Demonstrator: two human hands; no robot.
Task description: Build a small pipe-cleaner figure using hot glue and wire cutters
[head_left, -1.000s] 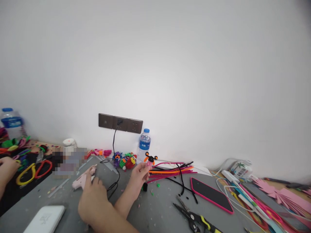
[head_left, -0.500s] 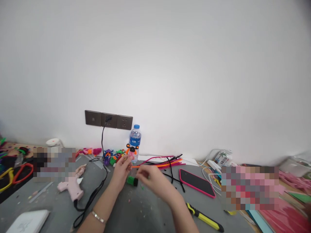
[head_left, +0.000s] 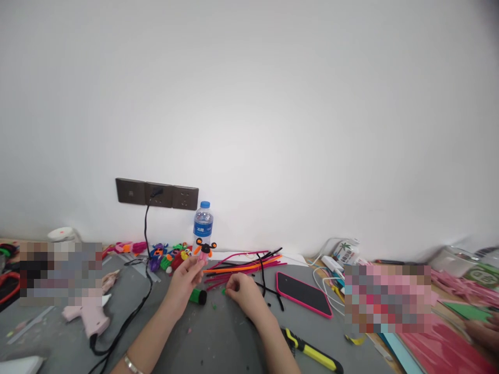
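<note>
My left hand (head_left: 185, 283) is closed around the pink lower part of a small pipe-cleaner figure (head_left: 205, 249). The figure is upright, with a black middle, orange side pieces and two black-and-orange loops on top. My right hand (head_left: 244, 292) is low over the grey mat, its thumb and fingers pinched together. A tiny green scrap (head_left: 223, 292) shows at its fingertips; whether it is held is unclear. Between my hands lies a green tube with a black end (head_left: 198, 297). Loose pink, orange and black pipe cleaners (head_left: 249, 266) lie just behind.
A water bottle (head_left: 203, 221) stands by the wall, beside several colourful pipe-cleaner figures (head_left: 158, 255). Left lies a corded pink glue gun (head_left: 91, 314). To the right are a phone (head_left: 304, 294) and yellow-black utility knife (head_left: 314, 355). Another person's hand (head_left: 483, 332) shows at the right edge.
The view has turned right, so everything sits further left. My right hand has moved rightward over the mat, away from my left hand, which still holds the figure.
</note>
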